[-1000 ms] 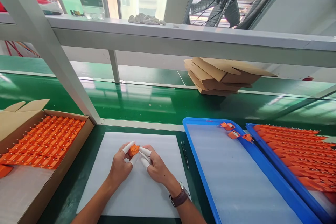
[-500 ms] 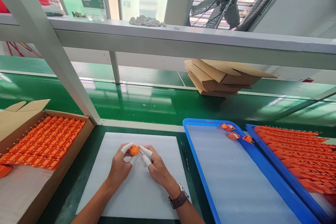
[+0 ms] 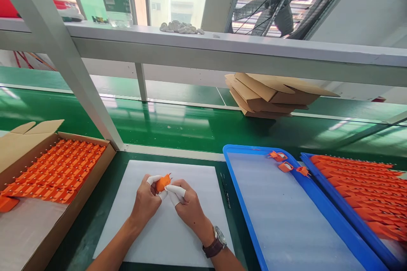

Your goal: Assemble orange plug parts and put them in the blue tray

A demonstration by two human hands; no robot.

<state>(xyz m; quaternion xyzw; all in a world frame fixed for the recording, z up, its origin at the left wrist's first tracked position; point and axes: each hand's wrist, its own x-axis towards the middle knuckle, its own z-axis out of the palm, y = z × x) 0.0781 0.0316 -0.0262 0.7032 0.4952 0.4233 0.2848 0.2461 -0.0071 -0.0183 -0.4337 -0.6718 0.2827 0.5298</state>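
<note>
A small orange power plug (image 3: 163,182) with two metal pins pointing up and right is held over the white sheet (image 3: 178,237). My left hand (image 3: 146,197) is closed around its left side, thumb below and index finger above. My right hand (image 3: 187,203) is closed too, with the tips of its fingers pinched at the plug's lower right edge. White finger cots cover fingertips on both hands. My fingers hide part of the plug's body.
At left stands a cardboard box (image 3: 92,178) with rows of orange plugs. A blue tray (image 3: 243,216) at right carries several orange plugs at its far corner; another blue tray (image 3: 321,190) beside it is full of them. Tweezers (image 3: 225,190) lie beside the sheet. Folded cardboard (image 3: 267,97) sits behind.
The plug has turned in my left fingers, so its pins now show at the upper right. My right fingers have moved slightly left and down, against its lower edge.
</note>
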